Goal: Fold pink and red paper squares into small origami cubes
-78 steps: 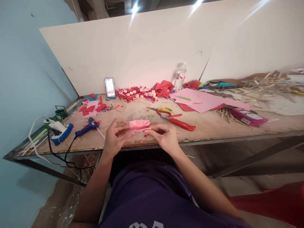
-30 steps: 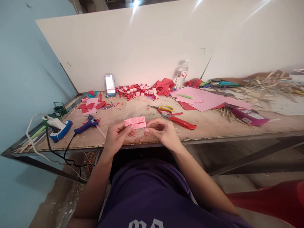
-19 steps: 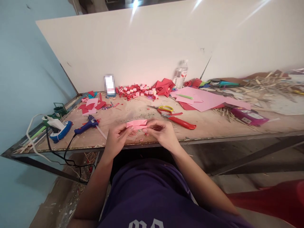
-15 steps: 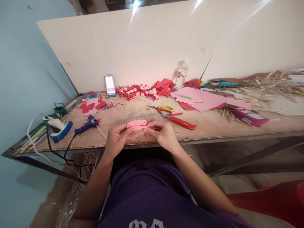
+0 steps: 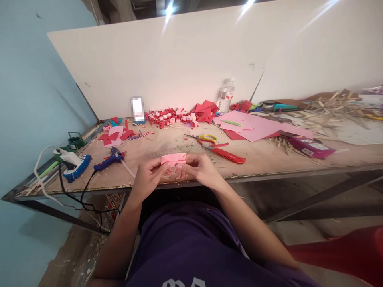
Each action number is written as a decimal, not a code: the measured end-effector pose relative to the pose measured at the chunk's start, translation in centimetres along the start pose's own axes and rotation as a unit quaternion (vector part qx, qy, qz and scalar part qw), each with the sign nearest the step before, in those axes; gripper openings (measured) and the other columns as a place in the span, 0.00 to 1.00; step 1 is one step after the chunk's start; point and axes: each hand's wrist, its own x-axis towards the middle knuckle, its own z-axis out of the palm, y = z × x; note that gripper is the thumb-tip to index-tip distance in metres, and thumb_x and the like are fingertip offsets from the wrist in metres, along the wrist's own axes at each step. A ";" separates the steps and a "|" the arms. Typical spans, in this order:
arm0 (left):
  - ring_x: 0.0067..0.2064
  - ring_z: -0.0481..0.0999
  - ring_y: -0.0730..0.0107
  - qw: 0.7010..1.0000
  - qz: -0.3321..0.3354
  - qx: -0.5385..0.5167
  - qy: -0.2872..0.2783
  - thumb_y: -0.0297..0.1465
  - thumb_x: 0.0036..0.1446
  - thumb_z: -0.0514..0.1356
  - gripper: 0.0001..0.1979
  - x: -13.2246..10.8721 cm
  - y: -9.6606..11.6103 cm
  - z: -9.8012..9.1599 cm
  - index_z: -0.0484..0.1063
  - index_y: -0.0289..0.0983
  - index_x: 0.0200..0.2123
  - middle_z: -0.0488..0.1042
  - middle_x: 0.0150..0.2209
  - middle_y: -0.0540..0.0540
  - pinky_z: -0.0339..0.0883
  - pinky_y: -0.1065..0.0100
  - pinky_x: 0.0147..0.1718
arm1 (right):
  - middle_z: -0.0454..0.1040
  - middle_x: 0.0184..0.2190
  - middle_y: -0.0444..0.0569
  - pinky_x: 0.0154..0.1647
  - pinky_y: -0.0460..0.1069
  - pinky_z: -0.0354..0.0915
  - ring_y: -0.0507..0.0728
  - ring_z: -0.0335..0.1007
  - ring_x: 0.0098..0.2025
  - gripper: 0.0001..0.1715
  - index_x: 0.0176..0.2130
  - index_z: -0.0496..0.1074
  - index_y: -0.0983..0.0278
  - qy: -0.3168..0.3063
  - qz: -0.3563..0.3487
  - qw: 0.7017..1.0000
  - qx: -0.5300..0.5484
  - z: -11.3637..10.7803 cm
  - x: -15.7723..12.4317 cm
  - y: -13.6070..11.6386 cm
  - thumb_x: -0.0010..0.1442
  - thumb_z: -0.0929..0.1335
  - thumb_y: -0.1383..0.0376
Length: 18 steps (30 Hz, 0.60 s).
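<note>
A small folded pink paper piece (image 5: 173,159) is held over the near edge of the plywood worktable (image 5: 167,143). My left hand (image 5: 149,177) pinches its left end with fingers curled. My right hand (image 5: 200,169) pinches its right end, fingertips pressed under and against the paper. Both hands meet at the paper just in front of my purple shirt.
A blue glue gun (image 5: 110,160) and tape roll (image 5: 76,167) lie left. Yellow-handled scissors (image 5: 206,138) and a red utility knife (image 5: 229,156) lie right of my hands. Small red and pink folded pieces (image 5: 172,116), a water bottle (image 5: 226,95), pink sheets (image 5: 254,125) and wood sticks (image 5: 329,107) sit farther back.
The pink paper went from an open, wider shape to a narrower folded strip. My hands drew closer together on it.
</note>
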 end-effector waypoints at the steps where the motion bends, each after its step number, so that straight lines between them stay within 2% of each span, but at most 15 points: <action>1: 0.30 0.82 0.68 1.000 -0.003 0.000 -0.003 0.37 0.64 0.62 0.14 0.0 0.0 0.0 0.78 0.35 0.29 0.82 0.29 0.48 0.77 0.71 0.34 | 0.79 0.25 0.48 0.30 0.48 0.71 0.55 0.76 0.25 0.22 0.30 0.78 0.67 -0.004 0.001 1.000 -0.012 -0.1 0.0 0.1 0.55 0.76 0.50; 11: 0.28 0.81 0.67 0.999 -0.031 -0.011 -0.003 0.37 0.63 0.63 0.14 0.3 -0.4 0.1 0.79 0.35 0.28 0.82 0.27 0.47 0.77 0.70 0.32 | 0.80 0.24 0.51 0.30 0.49 0.72 0.58 0.79 0.25 0.22 0.28 0.80 0.68 0.026 0.011 0.999 -0.019 -0.2 -0.1 0.5 0.54 0.77 0.50; 18: 0.32 0.83 0.64 0.997 -0.049 -0.045 -0.033 0.40 0.59 0.66 0.13 0.4 -0.2 0.1 0.81 0.34 0.37 0.84 0.32 0.45 0.79 0.67 0.36 | 0.82 0.27 0.51 0.28 0.47 0.70 0.55 0.77 0.26 0.22 0.32 0.81 0.68 -0.010 0.020 0.999 -0.046 -0.3 0.0 0.1 0.55 0.76 0.50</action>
